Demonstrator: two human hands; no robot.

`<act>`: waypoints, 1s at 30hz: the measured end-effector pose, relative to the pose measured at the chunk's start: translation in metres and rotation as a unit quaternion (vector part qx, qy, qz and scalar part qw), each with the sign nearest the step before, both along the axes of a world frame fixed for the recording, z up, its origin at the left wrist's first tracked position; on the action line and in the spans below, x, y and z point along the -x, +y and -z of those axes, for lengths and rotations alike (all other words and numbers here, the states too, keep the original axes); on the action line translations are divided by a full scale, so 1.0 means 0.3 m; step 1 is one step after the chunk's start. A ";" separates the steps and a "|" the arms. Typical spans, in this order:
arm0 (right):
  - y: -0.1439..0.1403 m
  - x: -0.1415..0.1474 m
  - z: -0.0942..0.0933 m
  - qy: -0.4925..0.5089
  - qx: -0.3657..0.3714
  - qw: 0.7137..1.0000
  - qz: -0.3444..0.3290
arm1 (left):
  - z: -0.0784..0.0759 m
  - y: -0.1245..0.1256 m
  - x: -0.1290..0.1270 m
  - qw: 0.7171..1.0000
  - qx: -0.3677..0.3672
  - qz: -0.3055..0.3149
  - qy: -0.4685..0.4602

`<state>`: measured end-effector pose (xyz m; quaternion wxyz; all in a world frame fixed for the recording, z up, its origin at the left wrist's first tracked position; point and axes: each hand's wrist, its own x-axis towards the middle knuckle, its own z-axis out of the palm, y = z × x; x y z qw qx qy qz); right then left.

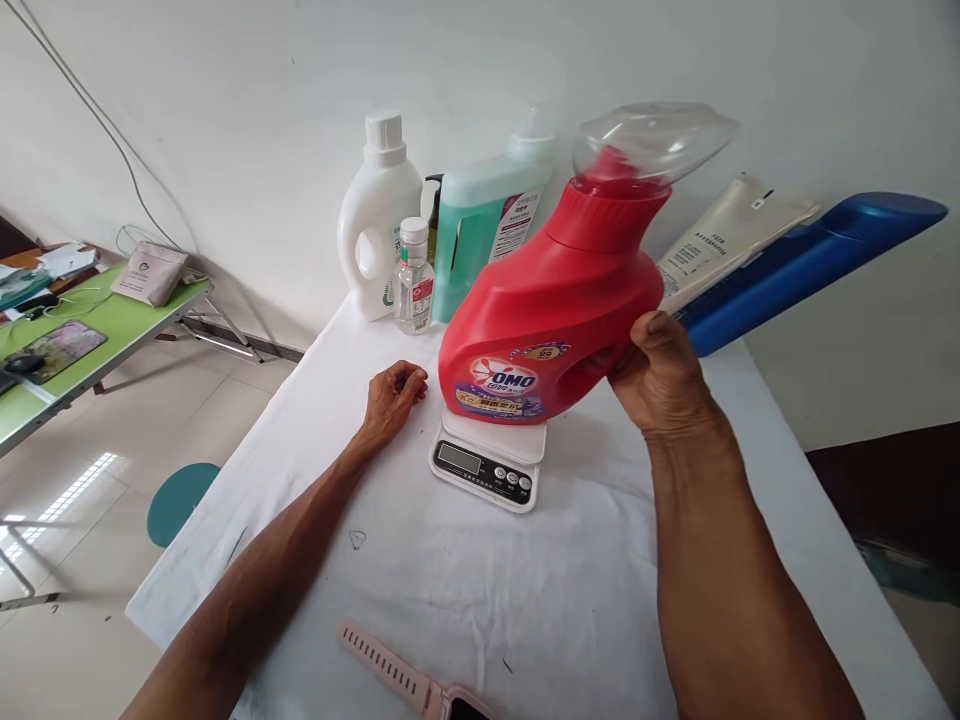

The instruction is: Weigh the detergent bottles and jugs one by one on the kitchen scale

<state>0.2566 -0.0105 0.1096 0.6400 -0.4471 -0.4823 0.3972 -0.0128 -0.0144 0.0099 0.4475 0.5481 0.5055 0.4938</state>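
A red OMO detergent bottle with a clear cap is gripped at its handle by my right hand. It leans to the right, and its base is over the white kitchen scale; I cannot tell whether the two touch. The scale's display looks blank. My left hand rests on the cloth left of the scale, its fingers curled, and whether anything is inside them is hidden.
Along the wall stand a white jug, a small clear bottle and a green bottle. A beige tube and a blue bottle are at right. A pink watch lies in front. A green table is left.
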 end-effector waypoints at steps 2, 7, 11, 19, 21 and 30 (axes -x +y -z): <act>0.007 -0.010 -0.010 0.012 0.018 0.996 -0.082 | -0.001 0.002 -0.001 1.000 0.001 0.000 0.000; -0.002 0.033 -0.009 0.065 0.004 0.998 -0.025 | -0.001 0.007 -0.004 1.000 0.005 -0.005 0.001; -0.023 0.064 -0.015 0.079 -0.032 0.996 0.015 | 0.003 0.007 -0.005 1.000 0.010 -0.002 -0.001; -0.083 -0.026 -0.107 0.027 -0.108 0.980 0.163 | 0.009 0.002 -0.001 1.000 0.013 -0.003 0.019; -0.103 -0.072 -0.116 0.034 -0.119 0.969 0.214 | 0.005 -0.002 -0.001 1.000 0.013 -0.004 0.024; -0.102 -0.302 -0.034 0.085 -0.069 0.914 0.390 | 0.000 -0.009 -0.006 0.999 0.003 -0.014 0.035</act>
